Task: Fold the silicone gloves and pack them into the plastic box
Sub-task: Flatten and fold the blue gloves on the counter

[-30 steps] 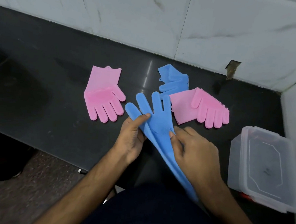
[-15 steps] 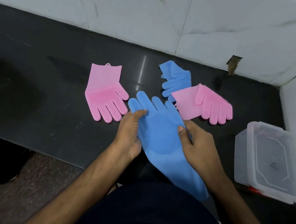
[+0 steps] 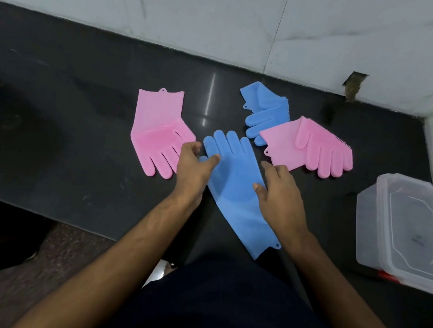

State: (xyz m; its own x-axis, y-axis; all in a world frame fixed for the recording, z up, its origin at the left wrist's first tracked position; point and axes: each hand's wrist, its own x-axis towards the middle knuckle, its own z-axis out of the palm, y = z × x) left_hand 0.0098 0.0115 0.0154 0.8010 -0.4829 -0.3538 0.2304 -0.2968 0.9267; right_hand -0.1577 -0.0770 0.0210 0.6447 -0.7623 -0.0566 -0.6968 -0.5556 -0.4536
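Both my left hand [image 3: 194, 167] and right hand [image 3: 278, 193] rest loosely spread on the flat blue glove [image 3: 235, 181], whose cuff overhanging the worktop's [image 3: 79, 150] near edge could slip off.

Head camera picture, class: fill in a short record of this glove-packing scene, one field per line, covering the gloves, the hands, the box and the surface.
Surface: dark counter against a white tiled wall
Laid-out glove: blue glove spread flat, fingers pointing away from the person
Left hand: fingers rest on that glove's left edge
Right hand: fingers rest on its right edge
Folded gloves: small blue glove, with pink folded glove overlapping its fingers
Unfolded: pink flat glove
Plastic box: at the right, no gloves inside
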